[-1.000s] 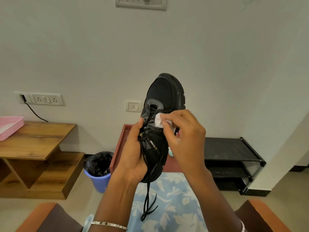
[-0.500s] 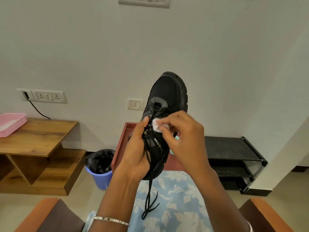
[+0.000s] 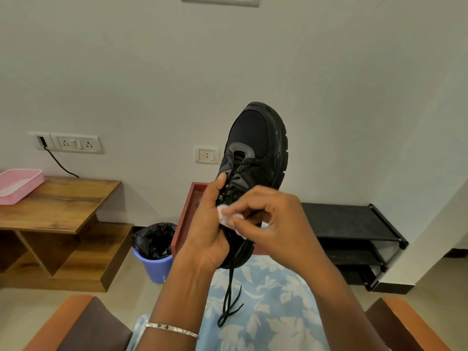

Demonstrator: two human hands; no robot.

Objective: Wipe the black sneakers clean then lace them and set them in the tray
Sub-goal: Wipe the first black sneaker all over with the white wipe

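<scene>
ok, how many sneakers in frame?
1: the sneaker, toe up, in the left hand; the right hand pinches a wipe against it. Another may be hidden behind them.

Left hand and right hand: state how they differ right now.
The left hand grips the black sneaker at its heel end, holding it toe-up; the right hand pinches a white wipe against its laced upper. The left hand's thumb lies straight along the sneaker; the right hand's fingers are curled. Both work on the same sneaker.
</scene>
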